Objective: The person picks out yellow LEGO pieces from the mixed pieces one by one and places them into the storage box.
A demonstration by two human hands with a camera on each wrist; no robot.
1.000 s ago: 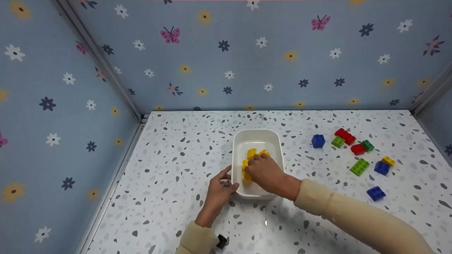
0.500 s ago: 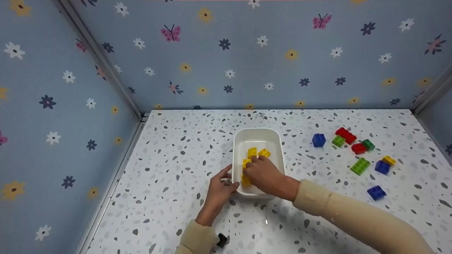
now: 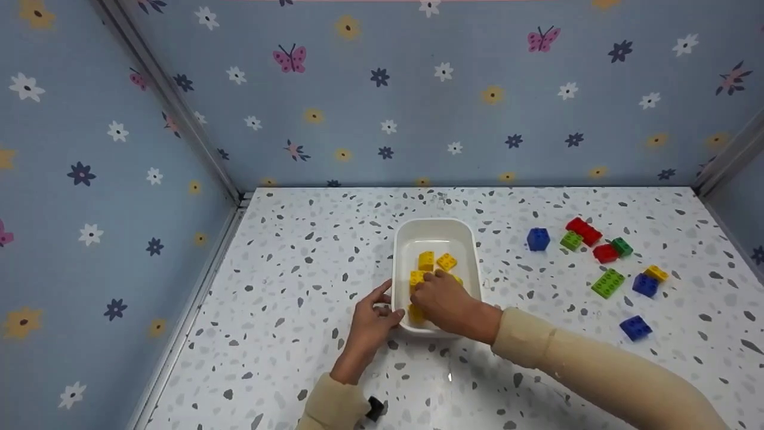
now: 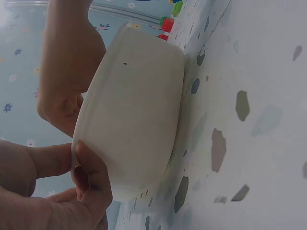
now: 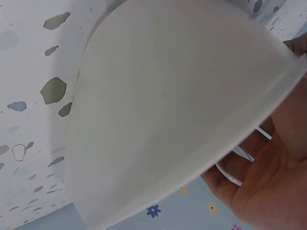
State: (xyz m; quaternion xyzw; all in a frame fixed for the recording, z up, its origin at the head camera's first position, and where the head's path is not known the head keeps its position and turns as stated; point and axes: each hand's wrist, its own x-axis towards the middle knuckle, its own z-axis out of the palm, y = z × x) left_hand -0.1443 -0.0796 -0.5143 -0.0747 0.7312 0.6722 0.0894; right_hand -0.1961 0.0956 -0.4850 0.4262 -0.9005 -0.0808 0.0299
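Observation:
The white plastic tub (image 3: 437,229) stands on the speckled table. My left hand (image 3: 371,325) pinches its left rim, with thumb and fingers also seen on the rim in the left wrist view (image 4: 91,177). Inside the tub, my right hand (image 3: 444,301) reaches down with bent fingers over a yellow toy brick (image 3: 416,314), which shows partly beneath it and seems gripped; the fingertips are hidden. More yellow bricks (image 3: 426,261) lie around the fingers, one partly covered at the hand's far right. In the right wrist view, the tub's wall hides the right hand's (image 5: 268,182) fingertips.
Loose bricks lie to the tub's right: blue (image 3: 538,239), red (image 3: 584,231), green (image 3: 608,283), another blue (image 3: 636,328), and a yellow one (image 3: 656,273) against a blue. Patterned blue walls (image 3: 418,119) border the table. A small black object (image 3: 375,408) is by the left sleeve.
My right hand has shifted slightly towards me inside the tub, and the yellow brick beneath it has moved the same way. Another yellow brick now shows at its right. The left hand stays put.

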